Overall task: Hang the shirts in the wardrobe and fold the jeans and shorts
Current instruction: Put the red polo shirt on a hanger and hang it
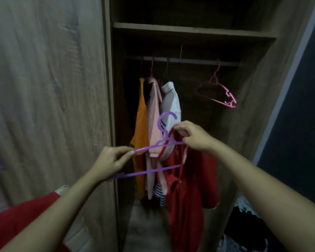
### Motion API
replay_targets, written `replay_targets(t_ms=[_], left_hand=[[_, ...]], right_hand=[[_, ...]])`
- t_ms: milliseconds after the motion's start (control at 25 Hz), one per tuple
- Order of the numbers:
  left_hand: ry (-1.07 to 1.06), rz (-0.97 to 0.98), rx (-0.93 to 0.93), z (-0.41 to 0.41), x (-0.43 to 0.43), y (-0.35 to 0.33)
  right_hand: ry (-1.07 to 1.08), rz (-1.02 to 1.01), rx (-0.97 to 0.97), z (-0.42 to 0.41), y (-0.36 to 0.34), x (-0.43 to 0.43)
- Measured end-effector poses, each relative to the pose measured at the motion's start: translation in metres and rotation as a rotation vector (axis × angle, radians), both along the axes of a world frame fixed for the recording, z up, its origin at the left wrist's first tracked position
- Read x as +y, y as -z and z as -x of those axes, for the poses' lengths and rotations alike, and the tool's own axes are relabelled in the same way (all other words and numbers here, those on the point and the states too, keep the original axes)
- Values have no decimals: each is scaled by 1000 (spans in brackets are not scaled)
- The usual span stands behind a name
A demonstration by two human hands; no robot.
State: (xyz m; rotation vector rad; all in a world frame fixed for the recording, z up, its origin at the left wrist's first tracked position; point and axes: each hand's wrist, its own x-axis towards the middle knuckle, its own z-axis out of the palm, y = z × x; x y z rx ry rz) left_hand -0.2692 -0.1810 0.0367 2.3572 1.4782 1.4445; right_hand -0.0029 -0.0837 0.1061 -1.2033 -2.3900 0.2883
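Right end of purple hanger (147,172) behind red shirt (189,193)

Shirts: four are showing. An orange shirt (141,124), a pink shirt (153,110) and a white shirt (171,102) are hanging from one rail (189,61); one red shirt (189,179) is dangling apart. Hangers: one purple hanger (147,172), one empty pink hanger (218,91). Hands: two, left hand (110,160) and right hand (195,136), are gripping. Shelf (189,30): one.

Head-worn camera looks forward and down, close into the open wardrobe (189,26).

Home bedroom, wooden wardrobe (105,88), hung shirts (154,113)
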Motion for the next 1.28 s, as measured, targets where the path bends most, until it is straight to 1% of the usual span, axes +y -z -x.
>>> replay_targets(t_ms=[40, 80, 120, 160, 200, 240, 280, 320, 360, 400, 440, 480, 520, 560, 640, 680, 720, 760, 840, 920, 1000, 1080, 1160, 1200, 1280], left_hand=[[-6, -31, -52, -7, 2, 10], [-19, -46, -130, -12, 3, 17], [-33, -57, -213, -14, 4, 23], [-33, -50, -277, -17, 3, 25], [-38, -54, -304, -20, 3, 24], [-37, -70, -304, -23, 1, 20], [-78, -125, -261, -28, -1, 15], [-182, -214, -161, -33, -3, 10], [-332, -323, -22, -38, -3, 9], [-448, -395, 60, -47, -5, 11], [-474, -432, 75, -60, -11, 18], [-421, -454, 57, -79, -21, 30], [-333, -430, 29, -99, -31, 48], [-265, -344, 26, -118, -41, 66], [-279, -54, 67, -134, -38, 101], [-283, 126, 43, -132, -28, 109], [-223, 238, -32, -127, -19, 111], [-134, 258, -149, -122, -13, 107], [20, 111, -388, -123, -13, 93], [84, -73, -478, -136, -24, 82], [170, -113, -452, -145, -37, 86], [173, -60, -291, -146, -39, 97], [44, 4, -100, -149, -31, 104], [-32, 44, -90, -153, -28, 105], [-228, 223, -150, -154, -19, 99]], right_hand=[[-39, -31, -67, 6, -3, -9], [-25, -91, -167, 7, -6, -16], [28, -209, -270, 4, -7, -22], [88, -371, -335, -1, -8, -27], [110, -512, -348, -5, -7, -30], [101, -597, -321, -10, -4, -33], [96, -648, -271, -13, -2, -35], [111, -669, -231, -15, 1, -35], [137, -674, -204, -17, 3, -37], [153, -669, -195, -19, 7, -37], [155, -664, -189, -20, 11, -38], [151, -668, -164, -21, 14, -39], [150, -669, -126, -22, 14, -41], [146, -671, -77, -23, 12, -43], [136, -681, 30, -25, -2, -49], [128, -687, 88, -27, -12, -53], [121, -687, 142, -29, -20, -56], [115, -686, 186, -31, -26, -58], [121, -690, 236, -35, -33, -60], [142, -679, 266, -38, -33, -59], [149, -668, 290, -41, -30, -58], [150, -662, 296, -43, -29, -59], [145, -664, 291, -43, -30, -61], [137, -667, 290, -43, -31, -62], [125, -679, 291, -44, -32, -64]])
